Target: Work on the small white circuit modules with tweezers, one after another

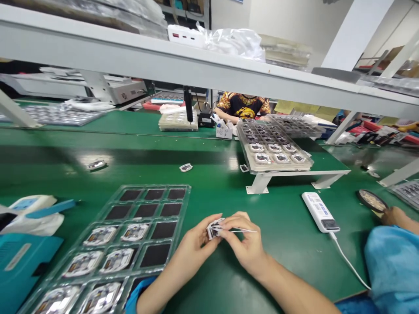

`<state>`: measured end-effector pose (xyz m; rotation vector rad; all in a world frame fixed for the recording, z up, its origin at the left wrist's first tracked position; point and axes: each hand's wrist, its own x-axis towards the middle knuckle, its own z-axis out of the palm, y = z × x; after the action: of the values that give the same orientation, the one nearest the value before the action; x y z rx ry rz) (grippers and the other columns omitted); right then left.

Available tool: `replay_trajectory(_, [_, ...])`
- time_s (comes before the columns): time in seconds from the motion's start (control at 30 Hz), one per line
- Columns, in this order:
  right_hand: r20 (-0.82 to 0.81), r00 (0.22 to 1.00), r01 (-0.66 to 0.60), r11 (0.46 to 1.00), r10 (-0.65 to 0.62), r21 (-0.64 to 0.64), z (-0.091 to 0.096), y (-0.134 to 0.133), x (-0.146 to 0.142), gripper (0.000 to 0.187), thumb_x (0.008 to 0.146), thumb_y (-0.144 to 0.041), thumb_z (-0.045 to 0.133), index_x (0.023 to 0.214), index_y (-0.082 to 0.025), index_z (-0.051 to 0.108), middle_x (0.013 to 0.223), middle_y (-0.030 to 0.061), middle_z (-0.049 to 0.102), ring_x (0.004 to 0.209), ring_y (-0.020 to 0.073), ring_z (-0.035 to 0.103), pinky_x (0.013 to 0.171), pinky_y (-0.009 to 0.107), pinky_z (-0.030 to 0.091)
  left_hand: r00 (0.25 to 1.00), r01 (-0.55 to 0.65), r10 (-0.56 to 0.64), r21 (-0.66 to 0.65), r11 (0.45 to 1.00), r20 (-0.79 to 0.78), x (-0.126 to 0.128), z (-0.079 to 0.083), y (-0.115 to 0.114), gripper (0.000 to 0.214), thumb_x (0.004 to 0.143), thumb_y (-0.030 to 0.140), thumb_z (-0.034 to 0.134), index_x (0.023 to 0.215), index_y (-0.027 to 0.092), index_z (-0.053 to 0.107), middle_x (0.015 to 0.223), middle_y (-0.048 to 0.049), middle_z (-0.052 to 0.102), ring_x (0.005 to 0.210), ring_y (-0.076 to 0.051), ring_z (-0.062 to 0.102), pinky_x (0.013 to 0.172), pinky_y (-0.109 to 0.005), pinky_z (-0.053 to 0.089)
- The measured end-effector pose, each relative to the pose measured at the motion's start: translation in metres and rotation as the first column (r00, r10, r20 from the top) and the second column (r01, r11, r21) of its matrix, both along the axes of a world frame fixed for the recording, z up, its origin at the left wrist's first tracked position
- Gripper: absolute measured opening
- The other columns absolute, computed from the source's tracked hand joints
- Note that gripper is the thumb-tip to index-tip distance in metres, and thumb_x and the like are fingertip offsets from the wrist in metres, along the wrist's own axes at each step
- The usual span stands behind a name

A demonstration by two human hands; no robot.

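Close together over the table (288,261), the left hand (196,244) is gripping a white-framed part (212,229), and the right hand (247,246) is pinching a thin stick (247,230) at it; light pressure is probably serving best; farther, trays (281,165) are resting on a stand (330,162)

The right hand (247,244) partly covers the white-framed module (211,231); the clear compartment tray (183,209) (its near end) passes the bottom edge.

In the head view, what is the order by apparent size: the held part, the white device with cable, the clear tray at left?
1. Clear tray
2. White device
3. Held part, smallest, partly hidden
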<state>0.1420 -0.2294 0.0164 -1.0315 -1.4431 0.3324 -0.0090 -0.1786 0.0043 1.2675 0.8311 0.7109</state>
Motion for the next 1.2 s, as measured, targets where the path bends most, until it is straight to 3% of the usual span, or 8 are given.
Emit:
replay_trajectory(0.17, [0.041, 0.999, -0.013, 1.0, 0.014, -0.026, 0.002, 0.0, 0.003, 0.006, 0.088, -0.017, 0.068, 0.086, -0.023, 0.069, 0.082, 0.0032, 0.079, 0.074, 0.0202, 0.071, 0.077, 0.039, 0.05, 0.999, -0.053, 0.053, -0.023, 0.998, -0.01, -0.009, 0.008, 0.003, 0.059, 0.066, 0.032, 0.078, 0.121, 0.019, 0.062, 0.111, -0.0088, 0.073, 0.103, -0.027, 0.066, 0.092, -0.036, 0.053])
replay_trajectory(0.33, [-0.073, 0.997, -0.03, 0.993, 0.022, -0.11, -0.001, 0.0, 0.007, 0.004, 0.089, -0.02, 0.066, 0.088, -0.023, 0.068, 0.083, 0.0049, 0.077, 0.08, 0.0209, 0.07, 0.077, 0.038, 0.053, 0.995, -0.082, 0.075, -0.115, 0.99, -0.058, -0.011, 0.019, 0.0, 0.046, 0.079, 0.038, 0.066, 0.12, 0.018, 0.067, 0.077, -0.0013, 0.067, 0.068, -0.017, 0.059, 0.062, -0.028, 0.047])
replay_trajectory(0.4, [-0.148, 0.989, -0.036, 0.992, 0.018, -0.123, -0.003, 0.0, 0.007, 0.002, 0.089, -0.025, 0.067, 0.088, -0.023, 0.068, 0.084, 0.0058, 0.077, 0.082, 0.0216, 0.07, 0.076, 0.038, 0.055, 0.997, -0.072, 0.065, -0.146, 0.987, -0.052, -0.009, 0.019, -0.001, 0.044, 0.077, 0.039, 0.068, 0.116, 0.018, 0.069, 0.075, -0.0004, 0.066, 0.063, -0.015, 0.054, 0.058, -0.027, 0.042])
replay_trajectory(0.53, [-0.158, 0.986, -0.071, 0.993, 0.055, -0.093, -0.003, 0.0, 0.007, 0.006, 0.089, -0.029, 0.068, 0.088, -0.023, 0.068, 0.085, 0.0056, 0.078, 0.08, 0.0222, 0.072, 0.08, 0.041, 0.054, 0.999, -0.024, 0.017, -0.157, 0.987, -0.044, -0.007, 0.018, -0.002, 0.046, 0.072, 0.038, 0.074, 0.114, 0.019, 0.069, 0.077, -0.0004, 0.067, 0.063, -0.015, 0.053, 0.058, -0.027, 0.04])
replay_trajectory(0.8, [-0.165, 0.982, -0.107, 0.993, 0.096, -0.058, -0.005, 0.001, 0.006, 0.005, 0.089, -0.029, 0.069, 0.087, -0.025, 0.07, 0.083, 0.0053, 0.079, 0.076, 0.0225, 0.072, 0.075, 0.041, 0.052, 0.997, 0.014, -0.023, -0.133, 0.991, -0.068, -0.007, 0.016, -0.006, 0.043, 0.073, 0.038, 0.072, 0.113, 0.02, 0.07, 0.076, -0.0003, 0.067, 0.063, -0.015, 0.053, 0.06, -0.028, 0.041])
replay_trajectory(1.07, [0.002, 0.989, -0.146, 0.989, 0.146, -0.019, -0.001, 0.002, 0.002, 0.008, 0.09, -0.029, 0.069, 0.083, -0.025, 0.071, 0.08, 0.0036, 0.081, 0.072, 0.0225, 0.075, 0.074, 0.041, 0.052, 1.0, 0.022, -0.024, -0.082, 0.996, -0.021, -0.004, 0.007, -0.004, 0.041, 0.07, 0.034, 0.074, 0.108, 0.019, 0.072, 0.072, 0.0002, 0.067, 0.06, -0.015, 0.052, 0.062, -0.028, 0.044])
replay_trajectory(1.2, [-0.108, 0.99, -0.102, 0.99, 0.091, -0.102, -0.002, 0.001, 0.005, 0.003, 0.087, -0.026, 0.071, 0.085, -0.024, 0.071, 0.083, 0.0046, 0.08, 0.077, 0.022, 0.074, 0.076, 0.039, 0.054, 0.998, -0.027, 0.021, -0.106, 0.994, -0.054, -0.005, 0.011, -0.005, 0.041, 0.072, 0.036, 0.071, 0.11, 0.02, 0.072, 0.077, -0.0015, 0.069, 0.062, -0.016, 0.052, 0.059, -0.027, 0.041])
